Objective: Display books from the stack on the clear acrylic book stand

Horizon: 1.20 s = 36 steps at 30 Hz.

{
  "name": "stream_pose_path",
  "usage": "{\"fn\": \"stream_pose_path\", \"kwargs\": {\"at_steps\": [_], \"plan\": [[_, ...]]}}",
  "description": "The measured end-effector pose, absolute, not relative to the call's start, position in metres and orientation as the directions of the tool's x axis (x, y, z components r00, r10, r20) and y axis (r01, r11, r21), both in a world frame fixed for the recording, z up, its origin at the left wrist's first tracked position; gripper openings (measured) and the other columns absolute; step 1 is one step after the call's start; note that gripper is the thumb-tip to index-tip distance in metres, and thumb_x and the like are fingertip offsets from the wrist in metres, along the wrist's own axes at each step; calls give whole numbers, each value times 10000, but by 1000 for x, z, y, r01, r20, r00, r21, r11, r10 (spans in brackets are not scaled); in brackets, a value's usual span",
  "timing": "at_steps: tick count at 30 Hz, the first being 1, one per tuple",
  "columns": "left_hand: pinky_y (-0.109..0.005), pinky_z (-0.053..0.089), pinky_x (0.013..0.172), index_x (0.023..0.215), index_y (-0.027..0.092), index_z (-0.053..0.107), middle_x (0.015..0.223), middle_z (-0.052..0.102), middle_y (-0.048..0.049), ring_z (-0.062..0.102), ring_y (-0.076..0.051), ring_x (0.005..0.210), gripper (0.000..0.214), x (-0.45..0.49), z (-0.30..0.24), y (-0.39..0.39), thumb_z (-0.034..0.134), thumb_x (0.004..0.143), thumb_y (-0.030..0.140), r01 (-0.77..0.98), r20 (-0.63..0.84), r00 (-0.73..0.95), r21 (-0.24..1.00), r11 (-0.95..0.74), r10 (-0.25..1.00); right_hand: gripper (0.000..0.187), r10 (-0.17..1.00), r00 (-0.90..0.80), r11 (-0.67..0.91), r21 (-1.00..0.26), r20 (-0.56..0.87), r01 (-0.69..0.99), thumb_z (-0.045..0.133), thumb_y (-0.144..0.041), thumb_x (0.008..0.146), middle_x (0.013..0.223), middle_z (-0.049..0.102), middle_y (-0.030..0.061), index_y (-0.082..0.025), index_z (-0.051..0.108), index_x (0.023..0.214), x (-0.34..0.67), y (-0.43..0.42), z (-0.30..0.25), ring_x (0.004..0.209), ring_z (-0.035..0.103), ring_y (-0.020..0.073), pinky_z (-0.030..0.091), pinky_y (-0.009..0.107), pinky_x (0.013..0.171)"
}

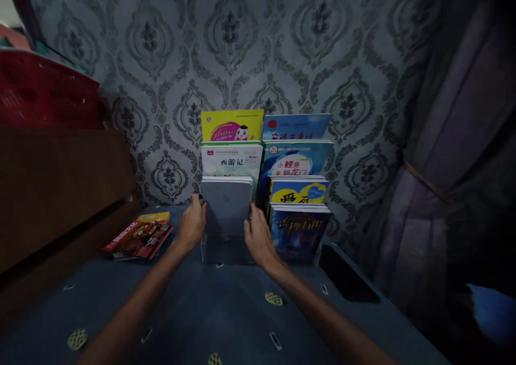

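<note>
My left hand (193,224) is closed on the left edge of a small group of grey-covered books (226,206). On their right edge my right hand (259,237) is closed too. The grey books stand upright in the front left of a clear stepped stand (226,249). Behind them rise a white book (231,158) and a yellow book (233,124). Right beside my right hand is a dark blue book (298,236), with a yellow-and-blue book (299,191), a teal book (296,158) and a light blue book (297,127) in the rows behind.
Several magazines (139,238) lie flat on the blue patterned cloth (226,311) at left. A black flat object (347,273) lies right of the stand. A wooden cabinet (64,187) with a red basket (48,91) borders the left; a tied curtain (431,193) hangs at right.
</note>
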<state>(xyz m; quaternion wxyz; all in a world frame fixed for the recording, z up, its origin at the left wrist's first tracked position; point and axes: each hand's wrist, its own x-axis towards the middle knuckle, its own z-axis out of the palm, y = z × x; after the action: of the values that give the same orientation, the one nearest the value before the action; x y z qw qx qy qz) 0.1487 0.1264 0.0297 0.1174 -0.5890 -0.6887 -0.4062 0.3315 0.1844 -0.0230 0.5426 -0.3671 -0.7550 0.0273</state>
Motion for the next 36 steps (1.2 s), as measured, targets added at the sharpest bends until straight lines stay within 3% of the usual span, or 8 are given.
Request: {"fn": "stream_pose_path", "kwargs": {"at_steps": [4, 12, 21, 26, 29, 31, 34, 36], "plan": [[-325, 465, 741, 1000, 180, 520, 979, 634, -110, 637, -242, 883, 188, 148, 29, 132, 346, 998, 250, 944, 702, -239, 329, -9, 671, 504, 597, -113, 723, -471, 795, 505, 317, -272, 948, 1366, 535, 189, -114, 417, 1416, 326, 194, -27, 1293, 500, 276, 426, 488, 1075], [-331, 472, 826, 829, 203, 530, 862, 620, -76, 620, -226, 903, 317, 140, 37, 151, 300, 1020, 307, 933, 733, -268, 360, -21, 625, 372, 650, -1, 660, -565, 760, 496, 290, -292, 965, 1136, 639, 178, -150, 537, 1205, 316, 201, -4, 1124, 584, 283, 455, 477, 990], [-362, 464, 866, 972, 163, 551, 981, 657, -135, 637, -257, 977, 294, 150, 39, 141, 302, 1022, 312, 925, 673, -293, 379, 24, 679, 418, 623, -66, 694, -511, 780, 507, 352, -215, 876, 1121, 601, 194, -122, 507, 1253, 321, 199, -14, 1090, 564, 317, 463, 521, 964], [-345, 473, 887, 1214, 137, 459, 1121, 641, -139, 617, -236, 1059, 296, 141, 19, 119, 329, 1018, 316, 933, 647, -258, 359, 12, 717, 504, 608, -139, 711, -457, 782, 534, 390, -244, 855, 1140, 589, 206, -95, 472, 1329, 325, 200, -15, 1102, 562, 344, 458, 540, 970], [-366, 435, 980, 1296, 127, 430, 1245, 595, -162, 566, -245, 1175, 379, 109, -3, 93, 362, 1006, 362, 965, 541, -232, 231, 122, 809, 524, 607, -171, 715, -439, 776, 544, 388, -258, 863, 1130, 587, 196, -104, 453, 1359, 328, 197, -16, 1102, 568, 341, 462, 535, 970], [-419, 388, 1044, 1340, 129, 427, 1387, 503, -196, 467, -287, 1308, 488, 79, -16, 74, 392, 983, 460, 949, 358, -311, 66, 308, 881, 529, 601, -166, 711, -428, 782, 557, 392, -271, 867, 1119, 591, 187, -119, 443, 1372, 328, 195, -17, 1090, 576, 341, 471, 538, 958], [-604, 331, 1051, 1371, 115, 443, 1444, 450, -267, 401, -421, 1352, 759, 33, -32, 52, 652, 802, 573, 926, 207, -371, 14, 377, 905, 547, 585, -153, 710, -411, 797, 572, 401, -287, 868, 1136, 592, 192, -122, 422, 1389, 326, 194, -21, 1094, 578, 352, 479, 549, 944], [-646, 297, 1059, 1404, 126, 428, 1490, 404, -271, 361, -442, 1381, 823, 11, -39, 43, 701, 760, 559, 922, 139, -382, -12, 387, 914, 560, 587, -151, 707, -413, 795, 574, 407, -292, 866, 1158, 587, 201, -115, 411, 1398, 325, 193, -23, 1103, 578, 357, 482, 552, 942]]}}
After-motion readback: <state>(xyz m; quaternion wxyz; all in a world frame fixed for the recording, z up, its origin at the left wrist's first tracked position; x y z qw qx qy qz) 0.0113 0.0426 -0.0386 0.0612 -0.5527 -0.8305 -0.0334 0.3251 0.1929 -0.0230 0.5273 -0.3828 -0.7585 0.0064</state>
